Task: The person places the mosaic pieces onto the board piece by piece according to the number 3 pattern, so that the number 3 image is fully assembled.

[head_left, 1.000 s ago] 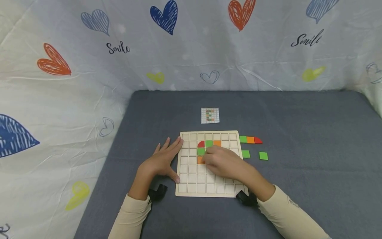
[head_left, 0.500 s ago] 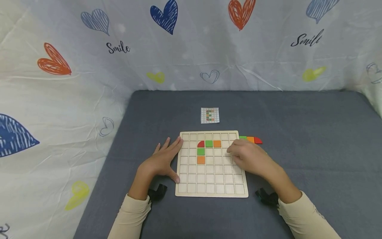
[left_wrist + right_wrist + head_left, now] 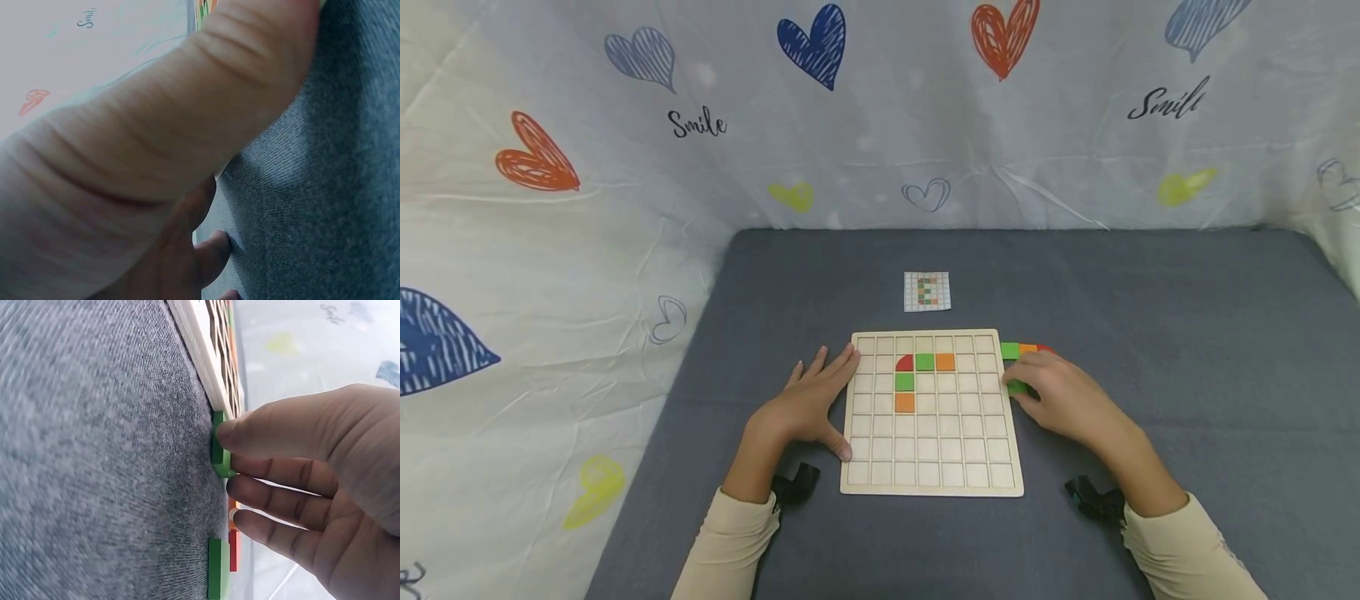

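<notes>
Right of centre, the right hand (image 3: 1069,396) pinched a green tile (image 3: 1017,388), likely light, stiff, best edge-held; the left hand (image 3: 805,406) spread its fingers.

The right hand (image 3: 1063,393) is shifted right from over the board (image 3: 928,451); an adjoining green tile (image 3: 217,455) is pinched.
</notes>
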A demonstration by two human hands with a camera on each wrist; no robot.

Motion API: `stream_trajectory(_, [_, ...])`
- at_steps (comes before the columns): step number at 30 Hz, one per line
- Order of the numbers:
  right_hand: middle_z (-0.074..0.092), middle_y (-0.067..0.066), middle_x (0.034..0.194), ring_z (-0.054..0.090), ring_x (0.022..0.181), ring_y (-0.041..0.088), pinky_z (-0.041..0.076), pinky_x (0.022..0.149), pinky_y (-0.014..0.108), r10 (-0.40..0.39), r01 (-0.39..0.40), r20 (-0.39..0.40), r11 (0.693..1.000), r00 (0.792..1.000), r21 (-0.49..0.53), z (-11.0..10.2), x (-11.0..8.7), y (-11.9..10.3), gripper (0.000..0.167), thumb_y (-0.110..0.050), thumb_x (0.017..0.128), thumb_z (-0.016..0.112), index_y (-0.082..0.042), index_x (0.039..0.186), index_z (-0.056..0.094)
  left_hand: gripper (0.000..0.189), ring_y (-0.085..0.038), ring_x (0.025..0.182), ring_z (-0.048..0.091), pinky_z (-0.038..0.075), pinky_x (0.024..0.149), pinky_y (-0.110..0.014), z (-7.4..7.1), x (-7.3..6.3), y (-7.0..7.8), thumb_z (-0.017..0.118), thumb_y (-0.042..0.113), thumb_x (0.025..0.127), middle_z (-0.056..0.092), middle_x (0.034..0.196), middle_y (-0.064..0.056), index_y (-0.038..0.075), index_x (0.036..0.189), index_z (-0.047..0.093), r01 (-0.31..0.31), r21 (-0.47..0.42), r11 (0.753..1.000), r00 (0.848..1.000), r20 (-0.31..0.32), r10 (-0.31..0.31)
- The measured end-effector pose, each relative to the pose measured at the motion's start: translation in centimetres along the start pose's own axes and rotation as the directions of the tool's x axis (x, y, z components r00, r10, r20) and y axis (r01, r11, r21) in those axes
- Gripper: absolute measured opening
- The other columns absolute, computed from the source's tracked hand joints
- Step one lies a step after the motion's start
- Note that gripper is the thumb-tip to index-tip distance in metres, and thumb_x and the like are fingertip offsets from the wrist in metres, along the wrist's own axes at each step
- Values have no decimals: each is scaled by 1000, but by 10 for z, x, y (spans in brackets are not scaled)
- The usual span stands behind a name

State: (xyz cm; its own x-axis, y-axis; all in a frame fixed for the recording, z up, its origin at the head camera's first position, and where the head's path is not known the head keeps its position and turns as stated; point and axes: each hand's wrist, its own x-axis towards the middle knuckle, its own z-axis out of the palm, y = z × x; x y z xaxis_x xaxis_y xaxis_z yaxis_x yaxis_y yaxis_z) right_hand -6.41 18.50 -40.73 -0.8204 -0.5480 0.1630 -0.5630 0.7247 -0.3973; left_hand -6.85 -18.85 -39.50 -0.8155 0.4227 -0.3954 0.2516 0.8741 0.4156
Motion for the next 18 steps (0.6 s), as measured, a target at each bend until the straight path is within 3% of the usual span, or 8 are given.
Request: stream_trajectory(18, [69,7,101,64,96,26,53,81,48,8,-9,7,1000,1000,25,-5,0,-1,22,6,81,75,-6,100,76,150,-33,151,-7,-2,117,-61,0,-1,0,98,50,46,0,167,1,16,163,10,2,13,1000,1000,6,-2])
